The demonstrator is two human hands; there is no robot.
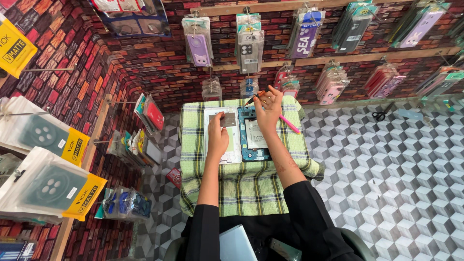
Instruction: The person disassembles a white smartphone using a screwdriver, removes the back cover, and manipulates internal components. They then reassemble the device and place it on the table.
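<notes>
On the small desk (193, 145) draped in green plaid cloth, seen from my head camera, my left hand (217, 137) presses its fingertips on a small grey square plate (228, 119), which sits on a white tablet back cover (233, 154); nothing is clenched in that hand. Just beside the cover lies the opened tablet body (248, 140) with its blue circuit board exposed. My right hand (268, 108) hovers over its top end, fingers pinching an orange-handled tool (254, 97). A pink pen (290, 124) lies on the cloth just right of that hand. Packaged phone cases (250, 46) hang on the brick-pattern wall beyond; scissors (382, 114) rest on the patterned floor, well apart.
</notes>
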